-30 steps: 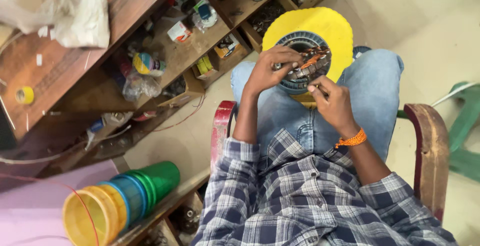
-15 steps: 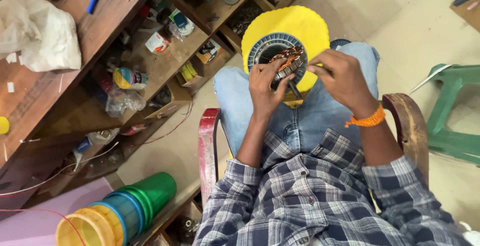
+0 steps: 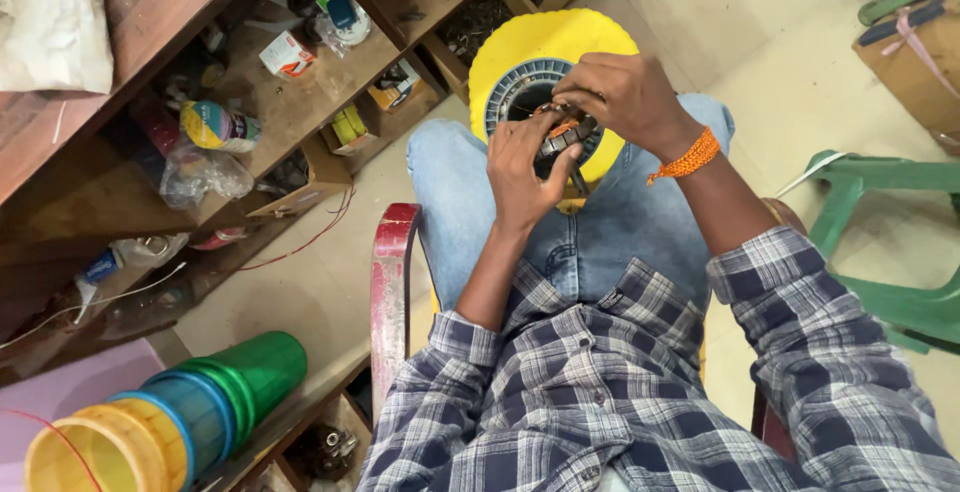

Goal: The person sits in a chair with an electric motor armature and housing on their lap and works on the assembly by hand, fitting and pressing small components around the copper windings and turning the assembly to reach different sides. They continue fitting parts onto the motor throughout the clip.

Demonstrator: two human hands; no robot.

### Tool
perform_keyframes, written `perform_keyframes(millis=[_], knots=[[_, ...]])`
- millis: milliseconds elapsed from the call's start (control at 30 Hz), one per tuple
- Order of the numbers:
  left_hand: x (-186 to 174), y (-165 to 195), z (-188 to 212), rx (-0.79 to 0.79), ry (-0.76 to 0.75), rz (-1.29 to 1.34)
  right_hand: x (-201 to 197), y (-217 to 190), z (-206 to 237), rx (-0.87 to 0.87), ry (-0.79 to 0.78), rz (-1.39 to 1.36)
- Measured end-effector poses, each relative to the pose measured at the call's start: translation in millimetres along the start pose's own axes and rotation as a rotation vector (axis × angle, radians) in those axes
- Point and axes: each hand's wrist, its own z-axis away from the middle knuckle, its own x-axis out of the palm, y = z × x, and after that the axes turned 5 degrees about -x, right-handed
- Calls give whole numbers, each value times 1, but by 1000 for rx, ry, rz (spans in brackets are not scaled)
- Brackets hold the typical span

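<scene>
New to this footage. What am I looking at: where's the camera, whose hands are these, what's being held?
There is no machine here. One camera sits on a person's head and looks down at their own lap while they sit in a chair with a red armrest. The left hand and right hand, the right with an orange wristband, meet over a round grey ringed part that has copper-coloured wire at its middle. It rests on a yellow round stool in front of the jeans-clad knees. Both hands pinch at the wire bundle; exactly what each finger grips is too small to tell. To the left stand wooden shelves cluttered with small boxes and bags, stacked plastic cups lie lower left, and a green plastic chair is on the right.
</scene>
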Motion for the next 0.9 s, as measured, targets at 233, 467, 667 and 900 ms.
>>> perform_keyframes(millis=[233,467,667,900], knots=[[17,-29,-39,-326,-258,313,-1,-10,-11,95,81,-14],[2,-74,-42,-297,-474,640,4,-73,19,284,130,-58],[-13,-66,-48,-107,-477,396,33,-90,52,531,216,-184],[-44,-30,-45,4,-438,207,74,-74,101,746,326,-410]])
